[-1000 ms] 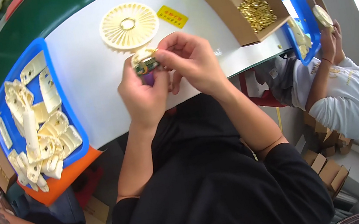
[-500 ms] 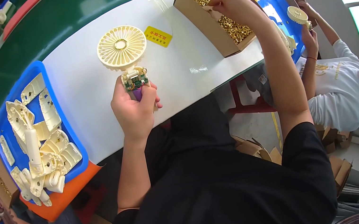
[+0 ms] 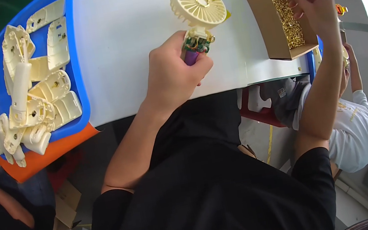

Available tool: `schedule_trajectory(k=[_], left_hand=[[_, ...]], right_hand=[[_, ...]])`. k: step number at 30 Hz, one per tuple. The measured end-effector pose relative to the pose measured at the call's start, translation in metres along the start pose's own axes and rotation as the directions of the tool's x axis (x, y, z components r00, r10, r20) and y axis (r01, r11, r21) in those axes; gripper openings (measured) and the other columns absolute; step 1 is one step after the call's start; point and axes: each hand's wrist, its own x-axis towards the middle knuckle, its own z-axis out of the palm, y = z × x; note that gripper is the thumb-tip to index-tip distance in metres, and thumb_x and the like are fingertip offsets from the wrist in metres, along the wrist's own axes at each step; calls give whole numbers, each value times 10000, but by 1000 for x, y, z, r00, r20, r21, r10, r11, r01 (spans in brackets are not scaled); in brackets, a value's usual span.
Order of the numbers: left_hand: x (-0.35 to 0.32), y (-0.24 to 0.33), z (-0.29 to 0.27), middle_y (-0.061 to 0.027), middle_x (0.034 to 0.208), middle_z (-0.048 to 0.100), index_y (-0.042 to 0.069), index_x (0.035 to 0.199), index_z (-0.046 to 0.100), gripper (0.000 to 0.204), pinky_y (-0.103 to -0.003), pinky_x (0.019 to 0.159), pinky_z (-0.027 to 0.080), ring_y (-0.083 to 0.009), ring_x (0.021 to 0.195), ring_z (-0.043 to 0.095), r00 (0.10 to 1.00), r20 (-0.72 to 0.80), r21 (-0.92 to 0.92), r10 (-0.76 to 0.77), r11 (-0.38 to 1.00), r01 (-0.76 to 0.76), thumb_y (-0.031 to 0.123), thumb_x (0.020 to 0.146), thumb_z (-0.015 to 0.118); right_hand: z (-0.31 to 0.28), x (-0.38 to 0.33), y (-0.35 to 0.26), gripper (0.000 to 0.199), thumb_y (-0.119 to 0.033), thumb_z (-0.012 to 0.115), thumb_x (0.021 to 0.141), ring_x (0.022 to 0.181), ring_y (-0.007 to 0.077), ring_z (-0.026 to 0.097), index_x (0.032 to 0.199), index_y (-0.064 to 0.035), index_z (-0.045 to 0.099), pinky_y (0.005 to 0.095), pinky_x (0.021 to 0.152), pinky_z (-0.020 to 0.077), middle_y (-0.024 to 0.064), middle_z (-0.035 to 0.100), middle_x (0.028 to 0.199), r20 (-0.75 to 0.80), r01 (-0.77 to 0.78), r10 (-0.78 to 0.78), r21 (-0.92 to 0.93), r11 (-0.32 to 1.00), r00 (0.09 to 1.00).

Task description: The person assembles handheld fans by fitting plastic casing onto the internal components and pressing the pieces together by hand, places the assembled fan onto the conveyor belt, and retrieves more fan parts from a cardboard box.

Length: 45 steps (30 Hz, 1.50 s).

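Note:
My left hand (image 3: 176, 69) is wrapped round a cream handheld fan (image 3: 199, 6) above the white table. Its round slatted head points up, while a green circuit board (image 3: 196, 43) and a purple part (image 3: 191, 58) show bare below it. At the right, my right hand (image 3: 315, 5) hovers over an open cardboard box (image 3: 269, 26) full of small gold-coloured metal pieces (image 3: 287, 18). The fingers of that hand are bent together in a pinch; whatever they hold is too small to tell.
A blue tray (image 3: 75, 45) heaped with cream plastic shells (image 3: 48, 84) stands on the left, over an orange sheet (image 3: 48, 156). Behind the fan head a yellow card (image 3: 228, 15) peeks out. One co-worker (image 3: 354, 129) sits at the right, another (image 3: 9, 210) at the lower left.
The whole view has shifted, so tray, fan and box sit differently in it. The fan has tilted and now partly covers the yellow card. My right hand has lifted slightly from among the metal pieces.

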Motion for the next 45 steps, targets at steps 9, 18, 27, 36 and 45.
schedule_trajectory(k=[9,18,27,36,45], left_hand=[[6,6,-11,-18,669,617,-23,939,662,176,-249,487,499,-74,529,581,994,68,186,-90,980,76,95,811,686],[7,-3,-14,-29,651,614,-33,978,674,248,-260,495,517,-95,514,588,994,102,230,-25,973,1,132,792,688],[8,-1,-14,-41,661,628,-44,975,677,257,-265,498,524,-103,523,601,994,113,226,-1,974,-25,132,790,694],[9,-2,-13,-49,667,637,-54,975,678,257,-267,495,519,-106,540,614,994,102,243,-24,970,-1,120,787,697],[9,-3,-10,-46,663,634,-52,978,680,249,-266,497,513,-105,548,612,994,104,262,13,964,-40,108,788,696]], right_hand=[[76,-10,-154,80,-38,727,896,864,193,684,959,10,736,315,735,544,90,715,1017,558,668,-593,91,739,580],[122,23,-122,80,-18,781,828,834,212,654,905,-10,758,331,738,524,81,686,913,435,636,-799,489,597,416],[97,1,-138,107,-105,838,812,917,192,535,892,-66,778,318,826,438,32,570,917,540,489,-532,237,839,652],[100,-5,-132,128,-139,846,820,949,189,509,921,-87,788,340,866,421,22,543,950,500,437,-487,223,871,716],[117,-4,-102,173,-155,839,809,934,152,452,866,-27,737,322,917,407,0,402,922,437,445,-548,322,836,713]])
